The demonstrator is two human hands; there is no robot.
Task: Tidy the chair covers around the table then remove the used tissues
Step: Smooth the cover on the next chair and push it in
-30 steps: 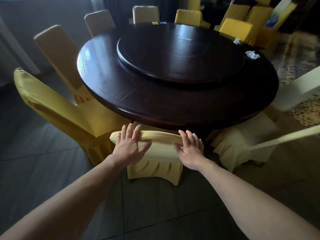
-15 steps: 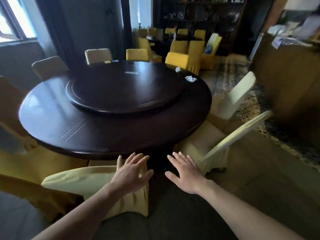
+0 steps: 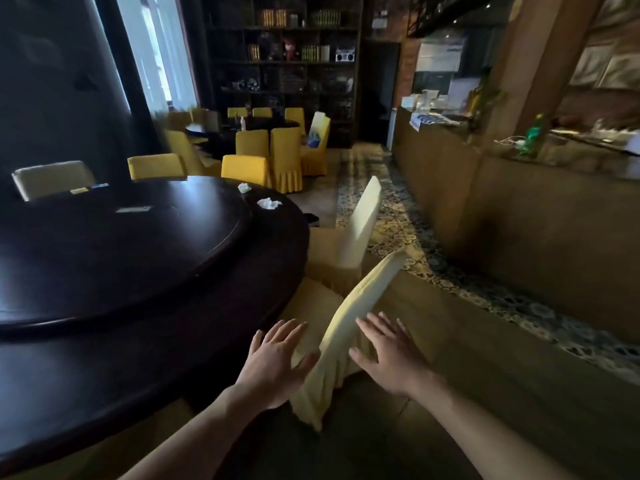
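A pale yellow covered chair (image 3: 360, 306) stands at the near right side of the dark round table (image 3: 145, 348), its backrest edge-on to me. My left hand (image 3: 277, 362) hovers open on the seat side of the backrest. My right hand (image 3: 391, 355) is open on its outer side, fingers spread, close to the cover. Neither hand grips the fabric. Two crumpled white tissues lie at the table's far right edge: one (image 3: 269, 203) nearer and one (image 3: 244, 187) behind it.
A second pale covered chair (image 3: 363, 220) stands just beyond the first. Yellow chairs (image 3: 246, 169) ring the far side, with another set table behind. A long wooden counter (image 3: 519, 216) runs along the right, past a patterned floor strip (image 3: 408, 237).
My hands left the backrest of the first chair and my view swung right. Both hands now flank the backrest of the neighbouring chair.
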